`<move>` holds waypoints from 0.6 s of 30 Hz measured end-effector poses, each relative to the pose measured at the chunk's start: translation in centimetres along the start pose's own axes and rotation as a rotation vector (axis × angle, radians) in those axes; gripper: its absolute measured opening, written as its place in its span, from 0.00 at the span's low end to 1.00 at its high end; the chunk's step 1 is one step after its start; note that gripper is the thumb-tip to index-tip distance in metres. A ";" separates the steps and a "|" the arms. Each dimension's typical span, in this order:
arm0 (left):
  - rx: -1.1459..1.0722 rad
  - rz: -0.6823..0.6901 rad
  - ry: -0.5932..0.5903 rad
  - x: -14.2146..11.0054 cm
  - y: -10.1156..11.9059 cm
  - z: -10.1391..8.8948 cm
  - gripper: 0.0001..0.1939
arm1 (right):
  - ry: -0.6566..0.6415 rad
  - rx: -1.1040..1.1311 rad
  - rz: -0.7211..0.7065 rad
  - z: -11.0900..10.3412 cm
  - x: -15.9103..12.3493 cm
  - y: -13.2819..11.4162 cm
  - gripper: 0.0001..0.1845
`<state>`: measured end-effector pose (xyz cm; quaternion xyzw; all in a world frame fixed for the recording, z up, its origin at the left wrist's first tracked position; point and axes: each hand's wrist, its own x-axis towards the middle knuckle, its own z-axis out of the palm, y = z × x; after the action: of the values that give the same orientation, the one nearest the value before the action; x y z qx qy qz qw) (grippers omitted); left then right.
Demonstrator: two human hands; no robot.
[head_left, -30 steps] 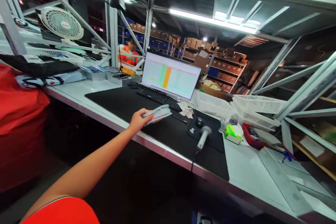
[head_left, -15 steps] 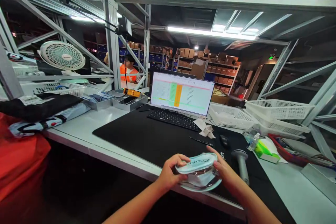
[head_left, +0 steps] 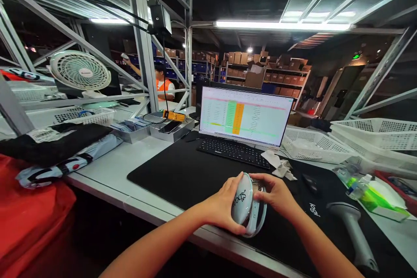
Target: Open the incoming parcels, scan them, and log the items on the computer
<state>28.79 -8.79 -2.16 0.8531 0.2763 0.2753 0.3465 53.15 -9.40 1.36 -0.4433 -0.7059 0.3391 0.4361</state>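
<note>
Between my two hands is a small clear cosmetic bag (head_left: pixel 243 204) with a pale blue lettered panel and pale blue trim, held above the front edge of the black desk mat (head_left: pixel 169 178). My left hand (head_left: pixel 224 204) wraps round its lettered side, thumb low and fingers at the top. My right hand (head_left: pixel 275 193) grips the clear far side with thumb and fingers. The lettered panel stands nearly upright, facing left. Something pale shows through the clear wall, but I cannot make out what it is.
A monitor (head_left: pixel 246 115) with a spreadsheet and a keyboard (head_left: pixel 233 152) stand behind my hands. Crumpled tissue (head_left: pixel 283 169), a mouse (head_left: pixel 310 183) and a barcode scanner (head_left: pixel 353 230) lie to the right. Black packages (head_left: pixel 58 137) rest at left. A person in an orange vest (head_left: pixel 166 88) is beyond.
The cosmetic bag has turned from lying with its lettered panel up to standing with that panel facing left. Both hands have shifted their hold. The view has moved left and closer.
</note>
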 end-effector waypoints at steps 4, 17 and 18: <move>0.030 0.070 0.137 0.8 -0.9 -0.3 0.76 | 0.059 -0.058 -0.044 -0.6 0.4 -0.8 0.28; -1.219 -0.272 0.570 4.7 -3.4 -3.9 0.43 | 0.055 0.096 0.181 6.9 0.8 2.9 0.35; -1.168 -0.242 0.603 4.5 -3.6 -3.9 0.45 | 0.121 -0.051 0.152 7.0 0.7 2.2 0.30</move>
<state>28.31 -1.89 -1.24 0.3741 0.2602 0.5653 0.6876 47.29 -8.57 -3.09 -0.5262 -0.6509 0.3260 0.4396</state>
